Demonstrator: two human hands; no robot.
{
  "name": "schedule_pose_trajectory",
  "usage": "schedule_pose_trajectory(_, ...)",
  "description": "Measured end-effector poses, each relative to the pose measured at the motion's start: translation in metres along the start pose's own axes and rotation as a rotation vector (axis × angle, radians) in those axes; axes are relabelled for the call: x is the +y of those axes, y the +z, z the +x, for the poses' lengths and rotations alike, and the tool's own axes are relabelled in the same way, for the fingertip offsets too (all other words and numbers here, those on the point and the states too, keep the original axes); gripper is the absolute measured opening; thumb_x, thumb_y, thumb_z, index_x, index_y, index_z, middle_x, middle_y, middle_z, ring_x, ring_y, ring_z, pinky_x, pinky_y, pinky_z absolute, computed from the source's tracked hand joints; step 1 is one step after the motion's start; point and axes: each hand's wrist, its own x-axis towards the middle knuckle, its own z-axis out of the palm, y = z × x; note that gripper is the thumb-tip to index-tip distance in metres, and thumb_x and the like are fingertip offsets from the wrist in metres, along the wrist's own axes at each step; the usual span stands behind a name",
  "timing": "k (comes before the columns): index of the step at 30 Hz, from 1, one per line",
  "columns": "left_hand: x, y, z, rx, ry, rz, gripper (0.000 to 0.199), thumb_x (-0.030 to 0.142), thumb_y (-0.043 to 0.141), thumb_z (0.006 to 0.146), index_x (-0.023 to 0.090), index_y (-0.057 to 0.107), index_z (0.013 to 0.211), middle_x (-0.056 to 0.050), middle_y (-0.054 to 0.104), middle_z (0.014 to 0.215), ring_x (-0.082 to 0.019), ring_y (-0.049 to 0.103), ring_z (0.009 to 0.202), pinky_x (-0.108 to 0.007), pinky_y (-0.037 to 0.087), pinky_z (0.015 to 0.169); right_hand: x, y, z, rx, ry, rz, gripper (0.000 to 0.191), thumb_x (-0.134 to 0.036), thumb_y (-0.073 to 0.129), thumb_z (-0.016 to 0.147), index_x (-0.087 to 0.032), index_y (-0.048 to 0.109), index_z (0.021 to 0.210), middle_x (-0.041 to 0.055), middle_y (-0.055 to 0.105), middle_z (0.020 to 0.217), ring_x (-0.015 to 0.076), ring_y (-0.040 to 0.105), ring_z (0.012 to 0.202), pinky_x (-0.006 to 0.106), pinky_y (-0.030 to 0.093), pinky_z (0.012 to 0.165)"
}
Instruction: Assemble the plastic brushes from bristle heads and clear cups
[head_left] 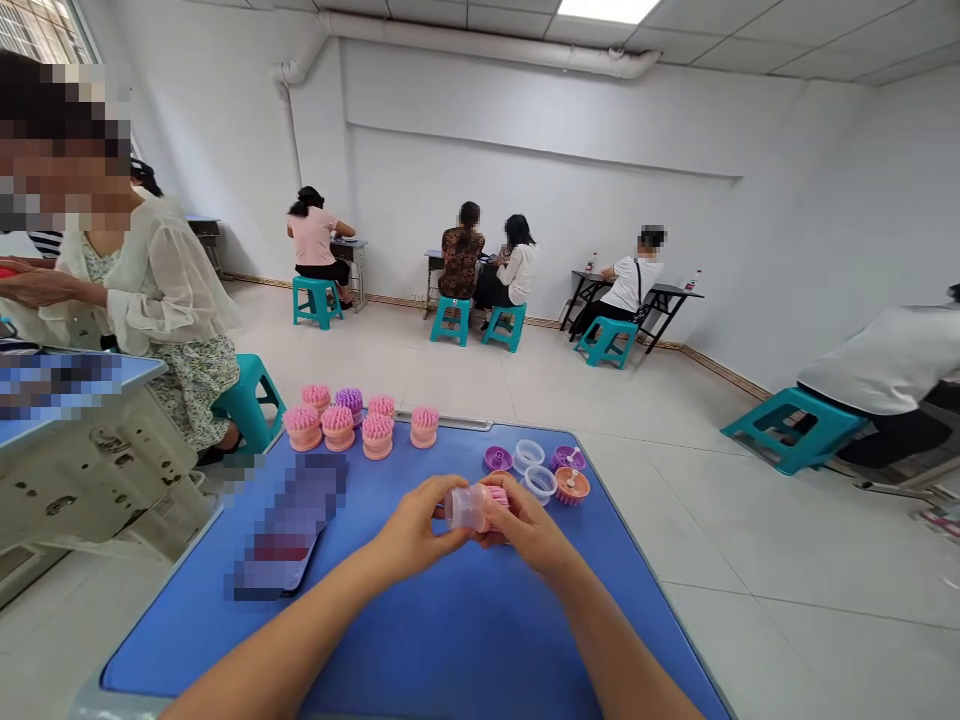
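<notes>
- Head view, left hand [420,518]: thumb and fingers part-curled, gripping a translucent, whitish plastic cylinder [466,508] from its left side.
- Right hand [531,528]: curled closed around a round pink piece with soft-looking bristles [496,495]; the bristles show between thumb and forefinger.
- The cylinder and pink piece lie sideways, end to end; fingers partly cover where they meet. Both are held above the near-middle of a blue rectangular tabletop [450,630].
- Both forearms reach forward from the lower corners and slant inward, bringing the hands close together.
- Beyond the left hand stand seven round bristled brushes [377,437], six pink-topped, one purple; beyond the right, purple, orange and clear round plastic parts [572,487].
</notes>
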Motion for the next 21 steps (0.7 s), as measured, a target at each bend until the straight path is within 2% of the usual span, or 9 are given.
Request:
schedule_pose_trajectory(7, -0.003, -0.001, 0.0, 0.005, 0.133, 0.12, 0.036, 0.024, 0.055, 0.075, 0.021, 0.046, 0.109, -0.006, 0.054, 0.106, -0.017, 0.054, 0.093, -0.03, 0.049, 0.078, -0.001, 0.002, 0.0, 0.04, 0.004, 0.046, 0.024, -0.036, 0.06, 0.072, -0.019, 0.054, 0.088, -0.0014, 0.056, 0.073, 0.0113, 0.054, 0.061, 0.026, 0.047, 0.057)
schedule_pose_trajectory(10, -0.007, 0.002, 0.001, 0.043, 0.142, 0.107, 0.052, 0.028, 0.058, 0.073, 0.023, 0.038, 0.121, -0.008, 0.049, 0.118, -0.02, 0.05, 0.103, -0.036, 0.043, 0.089, -0.003, -0.002, -0.001, 0.1, -0.028, 0.095, 0.028, -0.031, 0.064, 0.068, -0.02, 0.054, 0.092, -0.0023, 0.057, 0.073, 0.0098, 0.054, 0.057, 0.024, 0.046, 0.055)
schedule_pose_trajectory(12, -0.011, 0.005, 0.002, 0.075, 0.104, 0.083, 0.069, 0.031, 0.063, 0.069, 0.024, 0.027, 0.128, -0.009, 0.044, 0.124, -0.021, 0.05, 0.104, -0.04, 0.041, 0.091, -0.007, -0.01, -0.002, 0.175, -0.108, 0.187, 0.031, -0.03, 0.065, 0.067, -0.022, 0.053, 0.094, -0.0024, 0.058, 0.075, 0.0105, 0.055, 0.058, 0.024, 0.046, 0.054)
schedule_pose_trajectory(14, -0.014, 0.008, 0.003, 0.077, 0.065, 0.099, 0.076, 0.032, 0.064, 0.068, 0.025, 0.023, 0.131, -0.01, 0.045, 0.124, -0.021, 0.051, 0.103, -0.041, 0.041, 0.091, -0.011, -0.021, -0.002, 0.271, -0.209, 0.324, 0.029, -0.032, 0.063, 0.069, -0.023, 0.053, 0.094, -0.0022, 0.059, 0.077, 0.0116, 0.056, 0.061, 0.025, 0.046, 0.055)
schedule_pose_trajectory(17, -0.019, 0.013, 0.004, 0.023, 0.034, 0.205, 0.066, 0.031, 0.061, 0.07, 0.024, 0.031, 0.128, -0.008, 0.052, 0.116, -0.021, 0.052, 0.102, -0.04, 0.041, 0.09, -0.016, -0.038, -0.002, 0.378, -0.291, 0.515, 0.025, -0.035, 0.058, 0.072, -0.025, 0.053, 0.093, -0.0031, 0.06, 0.076, 0.0106, 0.056, 0.062, 0.024, 0.046, 0.054)
schedule_pose_trajectory(21, -0.023, 0.02, 0.003, -0.066, -0.038, 0.33, 0.052, 0.028, 0.059, 0.07, 0.021, 0.045, 0.119, -0.009, 0.056, 0.113, -0.023, 0.051, 0.104, -0.038, 0.041, 0.09, -0.016, -0.049, -0.001, 0.404, -0.318, 0.689, 0.022, -0.032, 0.058, 0.071, -0.027, 0.053, 0.092, -0.0039, 0.06, 0.079, 0.0119, 0.059, 0.07, 0.025, 0.047, 0.061)
